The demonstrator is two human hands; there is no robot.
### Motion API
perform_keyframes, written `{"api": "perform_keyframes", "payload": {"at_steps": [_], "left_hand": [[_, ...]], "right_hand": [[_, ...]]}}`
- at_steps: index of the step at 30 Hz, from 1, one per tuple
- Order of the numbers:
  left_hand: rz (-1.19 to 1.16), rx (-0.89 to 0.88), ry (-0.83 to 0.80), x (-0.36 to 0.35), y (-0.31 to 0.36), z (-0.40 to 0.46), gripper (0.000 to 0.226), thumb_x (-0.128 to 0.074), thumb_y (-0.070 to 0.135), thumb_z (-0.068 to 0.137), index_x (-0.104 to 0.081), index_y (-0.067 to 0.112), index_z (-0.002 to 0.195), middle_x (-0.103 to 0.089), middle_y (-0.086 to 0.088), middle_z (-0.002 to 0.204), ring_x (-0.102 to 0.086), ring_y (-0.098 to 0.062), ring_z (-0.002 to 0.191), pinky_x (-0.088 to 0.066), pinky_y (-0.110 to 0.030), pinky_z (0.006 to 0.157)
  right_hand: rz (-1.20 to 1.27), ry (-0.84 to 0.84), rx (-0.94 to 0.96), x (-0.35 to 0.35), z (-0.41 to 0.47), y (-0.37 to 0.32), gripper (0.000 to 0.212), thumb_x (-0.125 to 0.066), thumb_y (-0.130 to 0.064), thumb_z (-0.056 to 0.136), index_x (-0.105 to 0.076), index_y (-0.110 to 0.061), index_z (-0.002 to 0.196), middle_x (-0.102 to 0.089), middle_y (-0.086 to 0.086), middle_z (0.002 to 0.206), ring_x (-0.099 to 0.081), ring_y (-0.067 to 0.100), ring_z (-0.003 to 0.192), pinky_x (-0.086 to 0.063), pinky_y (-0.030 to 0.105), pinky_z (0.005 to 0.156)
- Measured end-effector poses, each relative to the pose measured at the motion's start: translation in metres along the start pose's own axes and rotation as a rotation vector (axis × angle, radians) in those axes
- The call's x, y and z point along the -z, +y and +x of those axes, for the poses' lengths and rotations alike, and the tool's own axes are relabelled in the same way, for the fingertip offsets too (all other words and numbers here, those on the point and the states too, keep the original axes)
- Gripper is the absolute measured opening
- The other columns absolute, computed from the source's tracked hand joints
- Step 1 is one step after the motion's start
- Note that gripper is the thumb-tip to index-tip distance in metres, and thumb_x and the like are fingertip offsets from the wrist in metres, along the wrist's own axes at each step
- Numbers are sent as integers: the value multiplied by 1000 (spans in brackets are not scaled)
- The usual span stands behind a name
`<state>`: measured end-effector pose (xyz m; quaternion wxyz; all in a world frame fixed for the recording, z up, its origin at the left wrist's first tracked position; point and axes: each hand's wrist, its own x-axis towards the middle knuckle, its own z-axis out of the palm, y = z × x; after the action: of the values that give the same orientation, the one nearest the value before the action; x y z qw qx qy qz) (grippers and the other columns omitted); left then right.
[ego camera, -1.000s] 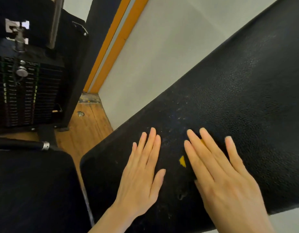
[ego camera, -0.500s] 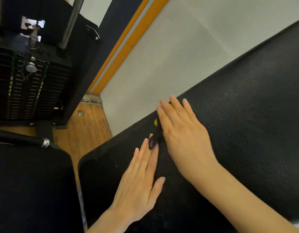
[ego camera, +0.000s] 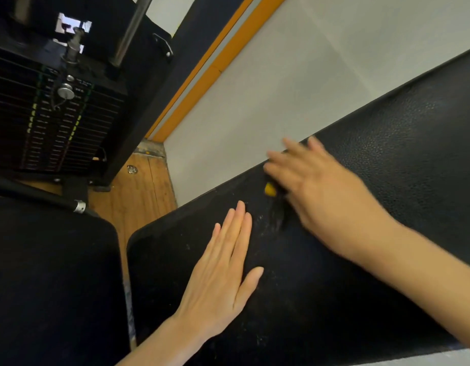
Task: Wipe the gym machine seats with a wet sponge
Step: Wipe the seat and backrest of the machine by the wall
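Under the blurred right hand (ego camera: 318,191), a sponge (ego camera: 270,189) (mostly hidden) shows yellow.

No text can be read anywhere. The weight stack (ego camera: 57,122) at ten o'clock carries rows of small pale markings and coloured ticks on its plates, too small and blurred to make out. No label or brand is legible on it.

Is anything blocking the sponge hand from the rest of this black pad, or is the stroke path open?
Only the left hand, flat on the pad nearer the camera. The right hand presses the sponge near the far edge.
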<state>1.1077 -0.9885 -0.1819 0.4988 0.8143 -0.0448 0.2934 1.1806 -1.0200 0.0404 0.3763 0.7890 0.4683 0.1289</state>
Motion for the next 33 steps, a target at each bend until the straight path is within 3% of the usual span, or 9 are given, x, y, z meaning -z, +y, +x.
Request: {"api": "perform_keyframes", "payload": {"at_steps": [3, 5, 8, 11, 14, 19, 23, 29, 33], "left_hand": [[10, 15, -3, 1, -1, 2, 67, -9, 52, 106, 9, 15, 159, 12, 0, 167, 6, -14, 153, 11, -26, 121], [4, 14, -5, 1, -1, 2, 67, -10, 53, 106, 8, 16, 159, 12, 1, 167, 6, -13, 153, 12, -24, 120], [-26, -13, -7, 2, -4, 1, 68, -12, 55, 105, 9, 18, 159, 14, 4, 167, 7, -12, 153, 12, -23, 120], [-69, -34, -12, 3, -8, 1, 68, -13, 57, 105, 11, 23, 159, 15, 8, 166, 9, -10, 153, 8, -25, 122], [-104, -57, -12, 3, -9, 2, 68, -14, 57, 104, 15, 26, 158, 19, 11, 165, 12, -8, 152, 7, -29, 122], [-158, -102, -34, 9, -16, -1, 70, -17, 58, 101, 19, 29, 155, 27, 19, 161, 19, -1, 149, 13, -23, 120], [-156, -147, -82, 13, -25, -2, 72, -15, 62, 99, 23, 33, 153, 31, 22, 158, 22, 2, 147, 8, -28, 120], [-147, -124, -144, 25, -11, 14, 77, -12, 68, 93, 39, 36, 140, 51, 28, 142, 42, 11, 132, 20, -19, 113], [-166, -129, -174, 27, -10, 14, 79, -13, 69, 91, 38, 35, 142, 52, 29, 141, 42, 12, 131, 19, -19, 114]], "right_hand": [[120, -65, -223, 12, 37, 7, 35, -43, -18, 91, -61, -7, 118, -60, 10, 122, -50, 30, 118, -39, 37, 102], [217, -187, -197, 11, 61, 3, 32, -40, -28, 98, -60, -11, 116, -59, 7, 116, -53, 27, 107, -47, 42, 90], [267, -375, -194, 25, 68, 21, 33, -43, -38, 98, -61, -19, 119, -62, 8, 115, -56, 28, 104, -47, 45, 93], [238, -350, -288, 45, 61, 45, 34, -46, -43, 95, -63, -22, 114, -65, 9, 112, -56, 31, 104, -46, 45, 93], [254, -433, -284, 28, 82, 19, 31, -48, -47, 97, -58, -18, 100, -61, 5, 95, -55, 25, 85, -44, 36, 74], [243, -419, -178, 7, 86, -5, 39, -46, -51, 96, -62, -20, 114, -61, 1, 93, -54, 17, 80, -38, 32, 68], [268, -344, -303, 22, 80, 13, 32, -48, -51, 95, -59, -21, 93, -55, -2, 78, -49, 12, 69, -31, 30, 56], [187, -437, -300, 2, 103, -14, 34, -48, -55, 94, -48, -22, 87, -50, -5, 78, -45, 9, 69, -30, 29, 58], [163, -432, -421, 12, 102, -4, 37, -54, -52, 92, -56, -16, 83, -54, 0, 78, -49, 15, 71, -36, 32, 64]]}}
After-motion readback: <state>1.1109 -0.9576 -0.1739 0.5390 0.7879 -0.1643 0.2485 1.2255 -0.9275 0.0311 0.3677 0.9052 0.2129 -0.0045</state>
